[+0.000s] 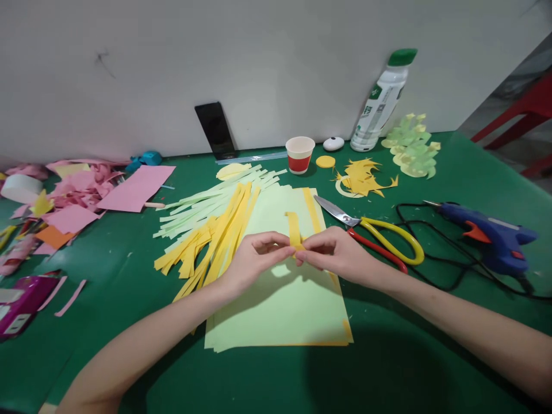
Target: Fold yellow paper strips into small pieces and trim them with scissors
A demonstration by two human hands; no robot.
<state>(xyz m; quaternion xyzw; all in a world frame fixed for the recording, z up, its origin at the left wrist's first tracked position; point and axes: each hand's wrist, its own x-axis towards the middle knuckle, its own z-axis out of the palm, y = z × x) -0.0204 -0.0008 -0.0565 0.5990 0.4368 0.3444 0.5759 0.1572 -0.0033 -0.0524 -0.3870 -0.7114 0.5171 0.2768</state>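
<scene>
Paper, a single yellow strip (pixel 294 225), sits between my two hands, over the middle of the pale green sheets (pixel 280 316). My left hand (pixel 265 253) and my right hand (pixel 330 250) meet at its lower part, each grip closed, thumb to finger, on the strip, while the upper length stands free and curls at the top. I take it that I pinch so close together, with the tips alone, because a narrow piece of paper gives no room for a palm and would crease under a heavier hold. Exactly where one pinch ends and the other starts, I cannot tell; the fingers overlap there.

The sheets lie stacked on the green table (pixel 125 287) right in front of me, which seems to make them a flat surface to work over. Left of my hands, the loose yellow strips (pixel 236 224) lie partly across the green strips (pixel 202 204), probably fanned out so that single ones come away easily. My scissors (pixel 356 222) rest at the right edge of the stack, handles slanting toward my right forearm, a handy angle for that hand. The glue gun (pixel 487 236) lies farther right, presumably to keep its nozzle away from the paper. Behind the work, the red and white cup (pixel 299 162) stands upright, and the phone (pixel 215 131) leans on the white wall (pixel 276 63), likely for support.
</scene>
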